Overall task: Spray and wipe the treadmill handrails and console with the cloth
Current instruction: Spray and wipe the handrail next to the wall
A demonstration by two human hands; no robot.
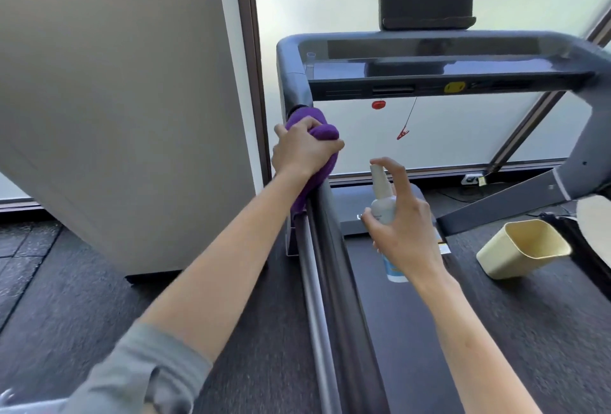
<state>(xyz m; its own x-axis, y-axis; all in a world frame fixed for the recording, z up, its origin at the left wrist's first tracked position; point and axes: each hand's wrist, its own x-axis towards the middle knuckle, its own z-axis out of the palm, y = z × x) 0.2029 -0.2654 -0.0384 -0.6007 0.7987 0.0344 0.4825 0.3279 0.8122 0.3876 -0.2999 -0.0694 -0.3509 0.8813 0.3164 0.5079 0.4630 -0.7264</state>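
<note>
Purple microfibre cloth (312, 135) is bunched around the upper end of the treadmill's left handrail (325, 215), close below the corner where the rail bends into the console (429, 66), and it is clamped there by the left hand (302, 149), whose fingers are curled fully closed over the fabric and the rail. A small translucent spray bottle (383, 211) is held upright over the running belt (406, 331) by the right hand (403, 231); the body is wrapped by the palm and lower fingers while the index finger is raised above the nozzle, apparently not pressed down. Several slips can be foreseen: if the nozzle is fired from where it is, mist would likely be thrown onto the belt or the window rather than the rail or cloth; a loose tail of cloth hanging beside the rail could be dragged off if the grip is relaxed during a stroke; and the red safety clip (402, 134) dangling on its cord below the console could be snagged when the console is wiped. The right handrail is largely cut off at the frame edge, the nozzle's facing cannot be made out, the bottle's label is blurred, and the console's buttons are lost in glare. A cream plastic bin (522, 248) lies tilted on the floor at the right.
</note>
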